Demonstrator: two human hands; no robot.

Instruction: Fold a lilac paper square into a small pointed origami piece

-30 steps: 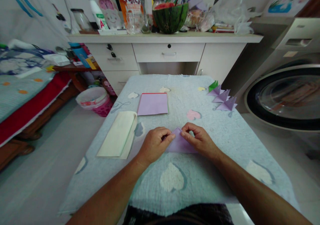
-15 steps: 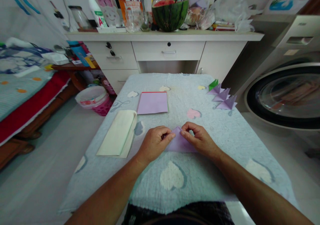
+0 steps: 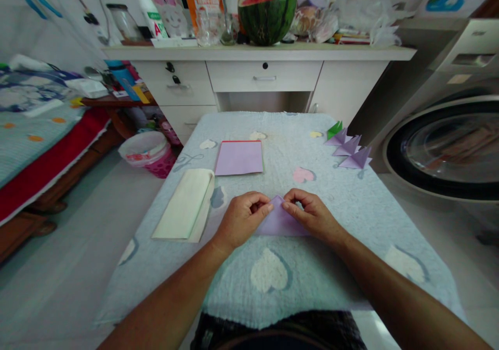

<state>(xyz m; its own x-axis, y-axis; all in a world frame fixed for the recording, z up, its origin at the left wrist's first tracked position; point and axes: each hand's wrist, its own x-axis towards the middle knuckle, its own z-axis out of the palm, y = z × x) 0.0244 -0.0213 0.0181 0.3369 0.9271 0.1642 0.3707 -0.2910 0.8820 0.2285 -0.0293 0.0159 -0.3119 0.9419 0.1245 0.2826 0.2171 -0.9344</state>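
Note:
A sheet of purple origami paper, folded to a triangle with its tip pointing away from me, lies on the cloth-covered table. My left hand pinches its left slanted side near the tip. On the opposite side, my right hand grips the paper between thumb and fingers, also close to the tip. Both hands partly hide the paper's sides. Beyond them lies a stack of square paper, purple on top with a red edge showing. Folded purple paper pieces and a green folded piece stand at the table's far right.
A pale folded cloth or paper lies left of my left hand. The table wears a blue cloth with hearts. Behind it stands a white cabinet with a cut watermelon on top. A washing machine is at right, a pink bin at left.
Both hands keep their pinch on the purple paper near its tip, with only a slight shift of the fingers. The whole view has tilted a little.

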